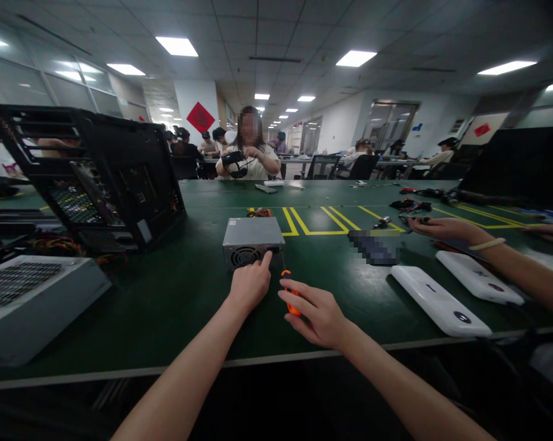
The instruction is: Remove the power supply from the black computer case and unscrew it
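Note:
A grey computer power supply (252, 231) sits on the green table, its fan grille and socket side facing me. My left hand (250, 283) rests against that side, with the index finger stretched out onto the face near the socket and the other fingers loosely bent. I see nothing held in it. In my right hand (316, 313) is a screwdriver (293, 303) with an orange and black handle, gripped between thumb and fingers. Its thin shaft points up toward the right edge of the power supply; whether the tip sits on a screw I cannot make out.
An open black computer case (129, 177) stands at the left, behind another power supply (32, 306). White devices (436, 300) and a dark phone-like slab (373, 247) lie at the right. A co-worker's hand (446, 229) reaches in there. A person (248, 150) sits opposite.

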`<state>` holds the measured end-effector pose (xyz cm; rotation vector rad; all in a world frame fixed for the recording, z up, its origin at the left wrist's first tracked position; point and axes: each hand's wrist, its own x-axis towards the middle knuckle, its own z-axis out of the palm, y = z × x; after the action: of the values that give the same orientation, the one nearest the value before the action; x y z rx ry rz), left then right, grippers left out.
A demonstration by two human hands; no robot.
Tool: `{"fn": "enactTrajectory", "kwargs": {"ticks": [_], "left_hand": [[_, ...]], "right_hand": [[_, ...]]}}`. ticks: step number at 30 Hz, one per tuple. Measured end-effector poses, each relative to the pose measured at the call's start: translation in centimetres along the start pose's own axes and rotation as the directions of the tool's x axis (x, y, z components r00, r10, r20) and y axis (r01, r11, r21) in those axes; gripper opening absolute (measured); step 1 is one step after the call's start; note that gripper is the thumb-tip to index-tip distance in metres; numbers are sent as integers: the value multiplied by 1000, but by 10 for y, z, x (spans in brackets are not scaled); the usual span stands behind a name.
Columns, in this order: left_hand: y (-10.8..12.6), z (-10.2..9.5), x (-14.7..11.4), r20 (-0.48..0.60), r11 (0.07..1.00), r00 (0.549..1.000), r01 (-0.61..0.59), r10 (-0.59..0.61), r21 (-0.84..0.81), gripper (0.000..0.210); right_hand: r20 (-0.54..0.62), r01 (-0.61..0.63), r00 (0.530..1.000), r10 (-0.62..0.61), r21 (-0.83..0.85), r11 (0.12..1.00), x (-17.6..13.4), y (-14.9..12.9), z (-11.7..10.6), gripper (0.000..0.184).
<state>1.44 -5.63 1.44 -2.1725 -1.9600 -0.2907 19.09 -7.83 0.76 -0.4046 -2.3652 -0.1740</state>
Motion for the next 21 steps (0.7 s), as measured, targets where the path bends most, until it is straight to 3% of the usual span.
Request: {"fn": "enactTrajectory", "kwargs": {"ticks": [5, 11, 14, 18, 21], "left_hand": [[1, -2, 1, 12, 1000, 1000, 10, -10, -10, 45], [1, -2, 2, 47, 1000, 999, 6, -5, -29, 46], [0, -1, 2, 34, 998, 999, 3, -1, -56, 46], [0, 0, 2, 34, 997, 999, 8, -6, -71, 46], [0, 0, 2, 26, 998, 1000, 13, -12, -68, 45]], "right_hand": [[-75, -71, 994, 81, 132, 989, -2, 3, 4, 36], [44, -23, 999, 20, 79, 997, 1, 0, 1, 36], [-12, -15, 1000, 15, 46, 999, -2, 2, 1, 35], [-110, -72, 990, 89, 153, 986, -5, 6, 5, 35], [-102, -84, 989, 103, 173, 981, -3, 5, 6, 39]]}}
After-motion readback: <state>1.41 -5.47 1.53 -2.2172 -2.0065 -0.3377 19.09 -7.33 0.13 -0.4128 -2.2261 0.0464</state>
